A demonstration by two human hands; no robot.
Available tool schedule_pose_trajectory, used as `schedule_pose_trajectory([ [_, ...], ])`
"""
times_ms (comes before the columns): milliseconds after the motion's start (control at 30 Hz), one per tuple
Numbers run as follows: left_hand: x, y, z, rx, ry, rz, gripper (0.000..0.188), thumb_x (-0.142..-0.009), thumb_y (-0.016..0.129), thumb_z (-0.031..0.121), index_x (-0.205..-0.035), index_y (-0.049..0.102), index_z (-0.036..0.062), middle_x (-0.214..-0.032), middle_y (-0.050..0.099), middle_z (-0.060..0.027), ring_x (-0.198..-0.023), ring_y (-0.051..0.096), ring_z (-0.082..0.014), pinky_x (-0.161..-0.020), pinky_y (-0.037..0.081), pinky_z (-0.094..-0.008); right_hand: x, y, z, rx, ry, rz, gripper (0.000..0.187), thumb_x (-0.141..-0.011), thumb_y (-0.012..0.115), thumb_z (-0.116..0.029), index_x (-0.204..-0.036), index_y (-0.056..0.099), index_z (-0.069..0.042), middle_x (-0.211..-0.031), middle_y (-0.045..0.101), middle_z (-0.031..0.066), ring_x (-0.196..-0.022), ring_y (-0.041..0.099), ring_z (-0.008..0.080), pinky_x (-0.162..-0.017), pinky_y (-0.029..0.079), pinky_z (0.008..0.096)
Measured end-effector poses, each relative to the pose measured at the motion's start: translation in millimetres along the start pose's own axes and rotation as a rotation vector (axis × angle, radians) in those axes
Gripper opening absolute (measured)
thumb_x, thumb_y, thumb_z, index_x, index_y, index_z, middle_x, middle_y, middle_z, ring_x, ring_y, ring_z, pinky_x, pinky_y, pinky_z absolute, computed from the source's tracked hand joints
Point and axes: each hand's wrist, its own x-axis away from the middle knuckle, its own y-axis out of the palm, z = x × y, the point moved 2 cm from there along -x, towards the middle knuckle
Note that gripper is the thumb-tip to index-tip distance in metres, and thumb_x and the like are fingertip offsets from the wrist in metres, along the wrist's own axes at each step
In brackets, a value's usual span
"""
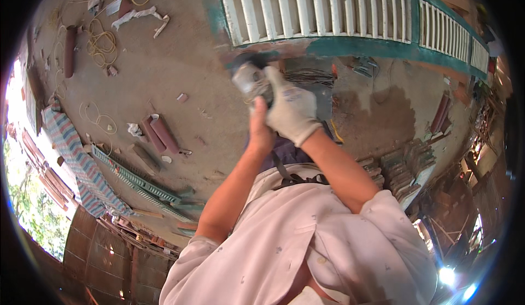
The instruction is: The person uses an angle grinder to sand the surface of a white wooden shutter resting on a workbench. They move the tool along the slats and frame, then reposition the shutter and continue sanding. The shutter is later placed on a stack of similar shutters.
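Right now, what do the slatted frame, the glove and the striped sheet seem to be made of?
Frame: probably wood, by its thick look; green paint, brownish patches, white slats. Glove: likely knit fabric; matte, off-white, fits closely. Sheet: cloth or woven plastic; it lies in folds.

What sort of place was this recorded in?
Probably a woodworking or refinishing workshop: a handheld power tool near a green-framed panel with white slats, and reddish-brown rolls on the floor.

Pale pink short-sleeved shirt (257,256) with small dark motifs, lower centre, off-white, bluish-marked glove (298,116) on right hand (292,105), dark trousers (295,153) mid-frame
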Motion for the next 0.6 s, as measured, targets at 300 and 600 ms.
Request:
schedule_pose_trajectory([
  [300, -9.3, -3.6, -11.1, 0.007, -0.035, 0.006, 0.076, -0.109, 0.055, 0.064, -0.157, 0.046, 0.0055, -0.151, 0.06, -0.0156, -0.137, 0.062, -0.0301, -0.118, 0.049, -0.0453, -2.7, -8.8, 6.2, -0.008, 0.043, -0.005, 0.078, -0.09, 0.073, -0.049, -0.154, 0.051, -0.01, -0.106, 0.077, 0.0202, -0.096, 0.077, 0.0425, -0.084, 0.059, 0.0532],
  [600, -26.6, 86.3, -54.2, -0.26, -0.025, -0.135, 0.064, -0.109, 0.061, 0.055, -0.139, 0.065, -0.0003, -0.125, 0.072, -0.0076, -0.114, 0.067, -0.0176, -0.104, 0.051, -0.0355, 20.7, -67.6, 85.7, 0.035, 0.236, 0.114, 0.076, -0.088, 0.075, -0.047, -0.153, 0.052, -0.014, -0.105, 0.078, 0.024, -0.096, 0.077, 0.0444, -0.084, 0.058, 0.0546],
])
